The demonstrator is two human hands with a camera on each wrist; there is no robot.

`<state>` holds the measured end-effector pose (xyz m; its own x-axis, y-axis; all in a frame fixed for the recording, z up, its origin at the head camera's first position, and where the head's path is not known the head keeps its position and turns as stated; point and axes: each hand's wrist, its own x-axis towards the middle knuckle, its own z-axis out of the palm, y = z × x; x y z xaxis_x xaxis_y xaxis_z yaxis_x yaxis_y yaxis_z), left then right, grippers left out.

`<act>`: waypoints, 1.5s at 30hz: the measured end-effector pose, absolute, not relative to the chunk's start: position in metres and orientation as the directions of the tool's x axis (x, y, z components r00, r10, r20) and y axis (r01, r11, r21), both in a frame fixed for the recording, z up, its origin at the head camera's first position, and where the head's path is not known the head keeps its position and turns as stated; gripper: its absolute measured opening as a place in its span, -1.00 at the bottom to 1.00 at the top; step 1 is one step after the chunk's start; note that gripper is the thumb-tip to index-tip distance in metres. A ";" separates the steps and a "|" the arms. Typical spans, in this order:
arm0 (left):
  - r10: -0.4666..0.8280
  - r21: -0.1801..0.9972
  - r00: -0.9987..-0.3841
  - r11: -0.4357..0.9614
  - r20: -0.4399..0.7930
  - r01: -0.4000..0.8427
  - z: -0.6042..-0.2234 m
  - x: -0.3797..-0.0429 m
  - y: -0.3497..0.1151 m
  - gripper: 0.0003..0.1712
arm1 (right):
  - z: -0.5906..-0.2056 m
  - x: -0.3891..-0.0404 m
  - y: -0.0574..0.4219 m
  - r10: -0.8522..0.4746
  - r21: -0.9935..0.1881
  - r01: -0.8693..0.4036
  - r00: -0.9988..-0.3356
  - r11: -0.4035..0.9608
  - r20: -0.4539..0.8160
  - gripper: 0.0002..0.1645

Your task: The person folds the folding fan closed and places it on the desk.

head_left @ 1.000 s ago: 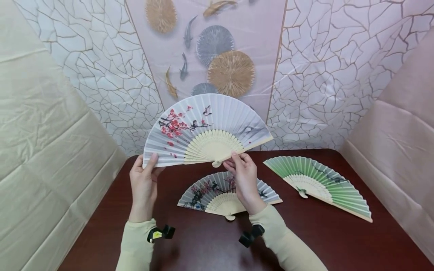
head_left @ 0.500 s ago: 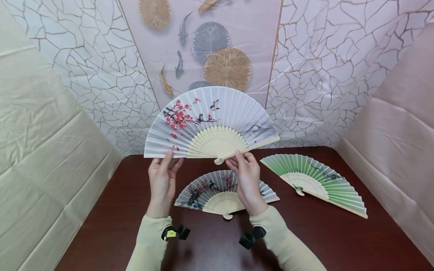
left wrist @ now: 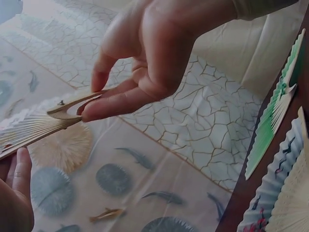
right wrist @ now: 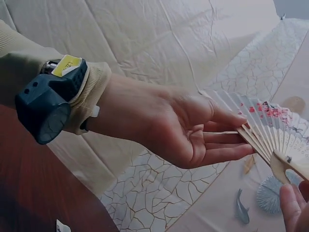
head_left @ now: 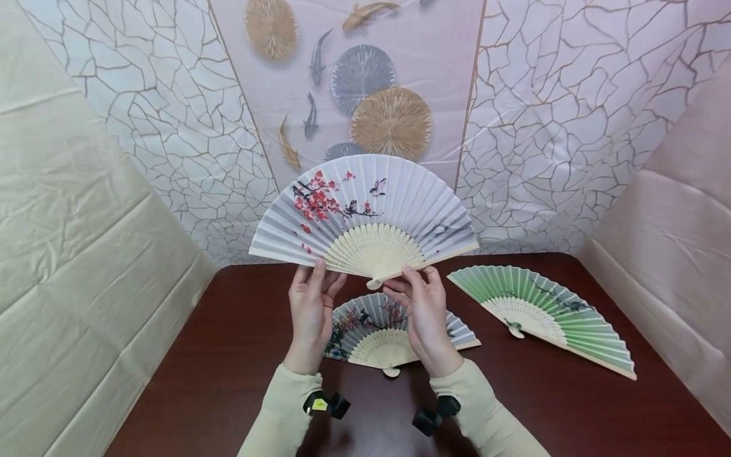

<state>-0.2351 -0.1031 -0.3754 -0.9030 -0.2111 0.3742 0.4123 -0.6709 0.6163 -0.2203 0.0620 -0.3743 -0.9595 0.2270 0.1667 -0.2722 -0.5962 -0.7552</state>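
A spread white folding fan, painted with red blossoms and small birds, is held up above the table with its pleated arc at the top. My left hand pinches its lower left edge, thumb in front, where cloth meets bamboo ribs; the right wrist view shows this left hand from the side. Just right of the pivot, my right hand pinches the outer bamboo stick between thumb and fingers. In the left wrist view, the right hand grips that stick near the pivot end.
Behind the hands, a grey folding fan with dark branches lies spread on the dark red table, partly hidden. To the right lies a spread green folding fan. Patterned cloth stands at the back, with pale padded sides left and right.
My left hand has slid rightward along the fan's lower edge, from the outer corner to the ribs. The fan has tilted, its left edge now higher. My right hand keeps its grip near the pivot.
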 end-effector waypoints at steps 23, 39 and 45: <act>-0.168 0.588 -0.905 -0.711 0.390 0.386 -0.375 -0.238 -0.106 -0.72 | -0.365 -0.219 0.069 0.120 -0.690 -0.208 -0.977 -0.693 0.174 -0.81; -0.124 0.606 -0.922 -0.720 0.366 0.338 -0.378 -0.240 -0.110 -0.79 | -0.366 -0.218 0.069 0.069 -0.671 -0.150 -0.987 -0.726 0.146 -0.84; -0.106 0.628 -0.927 -0.707 0.358 0.324 -0.380 -0.239 -0.111 -0.78 | -0.366 -0.216 0.068 0.060 -0.675 -0.148 -0.987 -0.723 0.152 -0.86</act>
